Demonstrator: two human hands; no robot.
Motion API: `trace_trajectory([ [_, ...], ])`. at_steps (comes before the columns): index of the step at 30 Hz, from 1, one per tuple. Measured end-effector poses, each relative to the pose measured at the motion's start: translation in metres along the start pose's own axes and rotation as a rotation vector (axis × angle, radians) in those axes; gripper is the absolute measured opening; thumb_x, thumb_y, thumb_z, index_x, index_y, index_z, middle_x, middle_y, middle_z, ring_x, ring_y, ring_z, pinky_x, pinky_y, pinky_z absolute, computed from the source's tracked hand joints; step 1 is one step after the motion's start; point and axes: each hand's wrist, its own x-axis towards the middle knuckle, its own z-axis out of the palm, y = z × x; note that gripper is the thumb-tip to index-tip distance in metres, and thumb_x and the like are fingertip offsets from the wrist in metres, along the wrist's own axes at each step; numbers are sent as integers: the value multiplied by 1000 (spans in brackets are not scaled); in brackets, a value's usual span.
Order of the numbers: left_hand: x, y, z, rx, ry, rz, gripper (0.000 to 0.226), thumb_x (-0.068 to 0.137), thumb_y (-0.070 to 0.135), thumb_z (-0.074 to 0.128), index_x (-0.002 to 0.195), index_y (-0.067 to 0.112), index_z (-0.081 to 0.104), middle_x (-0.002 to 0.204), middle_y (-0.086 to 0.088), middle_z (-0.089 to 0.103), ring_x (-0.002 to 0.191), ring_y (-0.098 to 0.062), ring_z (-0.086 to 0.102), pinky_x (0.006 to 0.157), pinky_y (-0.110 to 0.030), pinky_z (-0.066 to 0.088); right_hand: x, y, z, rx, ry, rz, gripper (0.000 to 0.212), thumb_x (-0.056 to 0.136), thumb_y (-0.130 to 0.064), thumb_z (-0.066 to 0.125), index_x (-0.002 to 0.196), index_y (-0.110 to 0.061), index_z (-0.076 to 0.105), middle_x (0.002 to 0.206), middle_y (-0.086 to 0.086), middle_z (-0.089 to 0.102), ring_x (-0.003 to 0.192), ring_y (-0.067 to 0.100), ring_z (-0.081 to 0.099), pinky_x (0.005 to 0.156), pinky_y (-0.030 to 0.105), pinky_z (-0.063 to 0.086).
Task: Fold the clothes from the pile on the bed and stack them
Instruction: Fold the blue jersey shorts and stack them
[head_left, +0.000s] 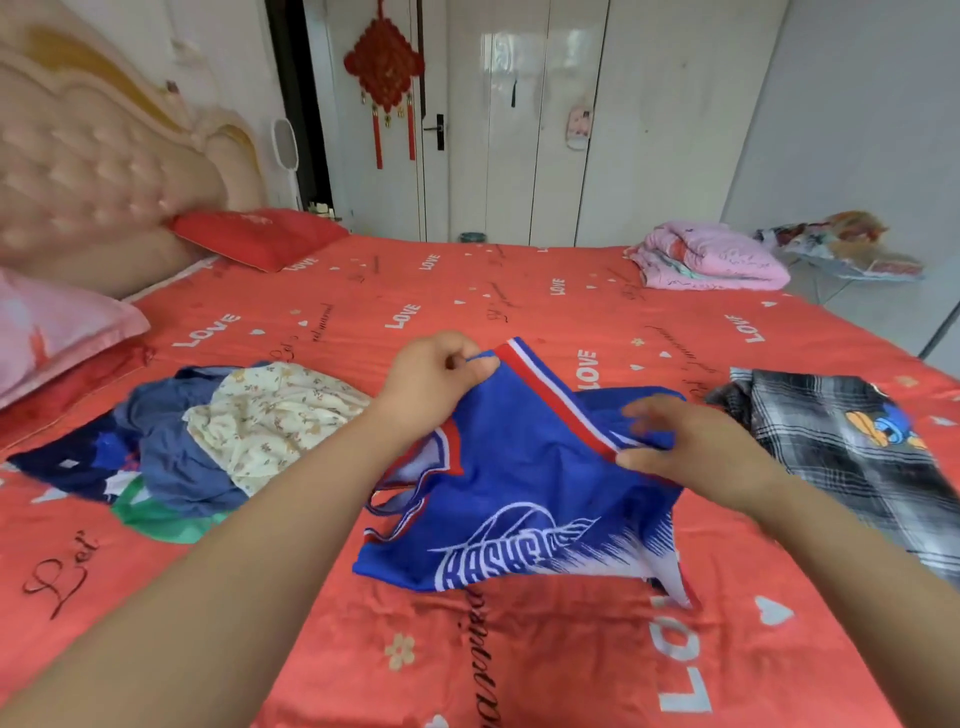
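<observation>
Nearest, two bare forearms reaching over a red bed (467, 654). At centre on the sheet, a blue jersey (519, 514), its upper part lifted. Left hand (436, 376) with grip clenched on the red-and-white trim at the far corner. Right hand (693, 449) with grip pinching the same trim lower down, fingers blurred. Near on the left, an unfolded pile (218, 441). Just beside on the right, a plaid garment (852, 457), flat, reaching the bed's right edge. Far right corner, a folded pink quilt (709, 254). Far left, a red pillow (260, 236) and a pink pillow (57, 327) by the headboard (93, 171). Open sheet beyond the jersey and in front.
</observation>
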Motion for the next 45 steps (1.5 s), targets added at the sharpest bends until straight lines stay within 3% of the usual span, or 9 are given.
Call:
trace_trajectory([
  [3,-10,17,18,-86,-219,29,13,83,10,66,73,15,59,63,-2,49,58,-9,41,54,-15,32,2,-45,6,266,-1,-167,74,70,-28,78,134,-34,40,107,-23,51,103,-8,49,86,12,36],
  [8,-33,8,19,-312,-220,-36,18,82,2,65,96,14,62,72,2,53,61,1,48,61,-9,39,4,-64,7,66,116,-223,4,82,-16,67,86,-16,67,77,-2,62,71,11,53,60,15,32],
  [14,-105,-63,30,-73,-396,-91,114,53,24,89,140,32,17,116,12,47,108,1,48,90,-3,33,5,-69,-11,309,226,-132,23,88,-30,59,66,-23,57,62,-3,49,60,12,43,55,18,34],
  [17,-135,-86,53,23,-299,-65,127,41,48,86,141,41,8,135,28,31,125,12,32,103,-12,31,8,-76,-18,440,273,-104,23,88,-29,60,67,-19,59,69,6,52,66,17,47,63,28,38],
  [22,-142,-102,72,220,-22,22,86,64,27,82,136,21,35,131,11,41,121,-7,41,102,-20,30,9,-88,-34,619,275,-90,21,87,-27,61,68,-18,62,78,8,60,76,23,56,76,40,48],
  [25,-126,-88,60,49,115,-83,29,77,-9,61,93,14,67,95,-1,64,88,-5,63,76,-6,38,6,-88,-46,614,281,-90,20,86,-27,63,67,-25,62,85,3,65,86,25,61,84,43,49],
  [28,-98,-63,18,-293,77,-187,30,85,-12,50,73,13,63,66,3,61,53,2,54,54,-12,42,3,-79,-71,675,315,-60,20,87,-24,62,67,-21,61,68,-2,66,65,13,62,63,28,52],
  [34,-31,17,-78,-631,65,-132,30,89,12,55,60,13,60,52,-4,59,44,-10,51,44,-15,42,5,-63,-132,827,338,33,14,85,-21,64,74,-12,60,62,3,67,55,13,61,53,23,53],
  [45,44,130,-127,-822,38,-374,21,89,20,57,104,5,62,91,-13,66,71,-23,64,49,-35,56,21,-92,-194,947,465,197,12,79,-12,69,71,-10,61,68,7,67,43,13,64,34,21,47],
])
